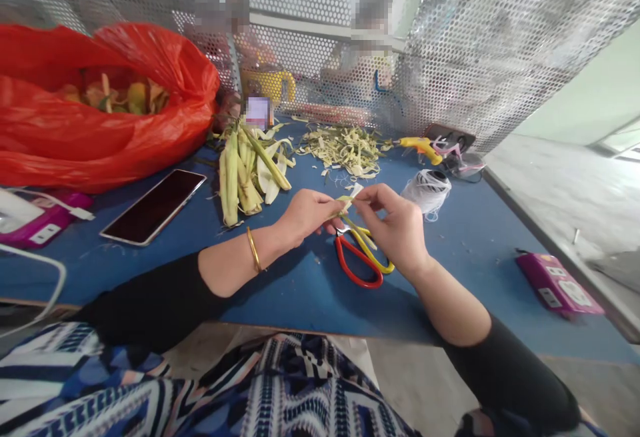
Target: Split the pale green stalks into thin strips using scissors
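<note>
My left hand [313, 214], with a gold bangle at the wrist, pinches a pale green strip of husk [346, 205] over the middle of the blue table. The fingertips of my right hand [393, 224] close on the same strip from the other side. Scissors [361, 282] with one red and one yellow handle lie beneath and between the hands, their blades partly hidden. Beyond my left hand lies a bundle of pale green husks [243, 177]. Farther back is a heap of thin husk shreds [350, 147]. A spool of white thread [427, 190] stands beyond my right hand.
An open red plastic bag [165, 137] of husks fills the left side, near a phone [154, 207] and a purple power strip [60, 220] with white cables. A yellow glue gun [421, 149] and a purple box [559, 282] are rightward. A perforated metal screen [450, 44] closes the back.
</note>
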`<state>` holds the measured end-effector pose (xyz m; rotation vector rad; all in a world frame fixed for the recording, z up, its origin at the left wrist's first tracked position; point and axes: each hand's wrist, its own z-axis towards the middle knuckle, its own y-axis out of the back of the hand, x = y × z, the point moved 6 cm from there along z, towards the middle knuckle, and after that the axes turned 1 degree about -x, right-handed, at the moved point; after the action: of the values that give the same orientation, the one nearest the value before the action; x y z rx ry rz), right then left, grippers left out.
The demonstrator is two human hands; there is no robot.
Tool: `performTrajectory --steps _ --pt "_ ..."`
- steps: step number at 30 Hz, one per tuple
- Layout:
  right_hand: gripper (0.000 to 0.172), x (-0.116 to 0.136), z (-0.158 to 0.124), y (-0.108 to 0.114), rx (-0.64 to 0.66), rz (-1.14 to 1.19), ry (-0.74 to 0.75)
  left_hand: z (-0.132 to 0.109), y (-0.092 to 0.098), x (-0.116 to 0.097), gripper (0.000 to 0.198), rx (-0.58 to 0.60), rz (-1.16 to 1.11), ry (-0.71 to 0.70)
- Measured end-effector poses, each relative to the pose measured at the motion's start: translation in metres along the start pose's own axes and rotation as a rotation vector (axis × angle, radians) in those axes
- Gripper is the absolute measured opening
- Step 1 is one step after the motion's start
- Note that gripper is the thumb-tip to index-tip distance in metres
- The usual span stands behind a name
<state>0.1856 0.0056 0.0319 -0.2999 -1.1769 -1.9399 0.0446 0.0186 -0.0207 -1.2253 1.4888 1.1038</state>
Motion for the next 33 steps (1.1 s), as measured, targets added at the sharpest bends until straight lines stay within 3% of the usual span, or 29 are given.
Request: performTrajectory --steps 6,10,19,23,26,30,33 --pt "0.018 0.013 -0.007 -0.001 -0.129 -0.255 0.243 0.001 0.001 0.007 0.021 -0.064 -0.196 0.101" --pt "0.021 0.023 -0.013 -0.008 -0.141 -0.362 0.396 0.0 -0.004 0.007 0.019 0.006 -0.37 0.109" --pt "0.024 0.018 -0.013 -0.013 -0.14 -0.465 0.396 0.0 -0.008 0.003 0.01 0.106 -0.533 0.087" --pt "0.023 0.018 -0.013 -0.015 -0.096 -0.46 0.414 0.001 -0.007 0.005 0.013 0.061 -0.542 0.053" --pt "0.018 0.025 -0.015 -0.02 -0.034 -0.447 0.515 0.002 -0.006 0.006 0.014 0.034 -0.566 0.024" --pt "0.027 0.035 -0.023 -0.03 0.072 -0.431 0.708 0.002 -0.007 0.006 0.014 0.026 -0.561 0.011" --pt "0.025 0.03 -0.017 -0.022 0.003 -0.258 0.547 0.0 -0.007 0.006 0.011 0.025 -0.543 0.034"
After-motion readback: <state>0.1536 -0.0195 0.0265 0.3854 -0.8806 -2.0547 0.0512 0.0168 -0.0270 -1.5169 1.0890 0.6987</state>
